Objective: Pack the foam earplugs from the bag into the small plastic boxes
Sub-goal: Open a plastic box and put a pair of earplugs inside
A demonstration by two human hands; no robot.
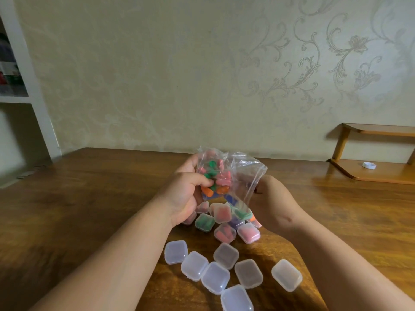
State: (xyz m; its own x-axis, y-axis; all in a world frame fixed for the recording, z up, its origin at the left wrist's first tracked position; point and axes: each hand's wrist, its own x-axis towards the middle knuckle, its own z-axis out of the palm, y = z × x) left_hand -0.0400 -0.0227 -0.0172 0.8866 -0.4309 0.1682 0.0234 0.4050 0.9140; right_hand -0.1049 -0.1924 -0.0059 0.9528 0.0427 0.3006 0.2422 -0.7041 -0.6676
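Note:
A clear plastic bag (241,176) of pink, green, orange and blue foam earplugs (216,179) is held up above the wooden table (89,198). My left hand (186,194) grips the bag's filled left side, fingers curled round it. My right hand (272,203) pinches the bag's right edge. Under the bag lie several small closed boxes with earplugs inside (224,232). Nearer to me lie several empty closed clear boxes (225,255).
A low wooden shelf (370,173) stands at the table's far right with a white round cap (369,165) on it. A white shelving unit (24,86) stands at the left. A papered wall rises right behind the table.

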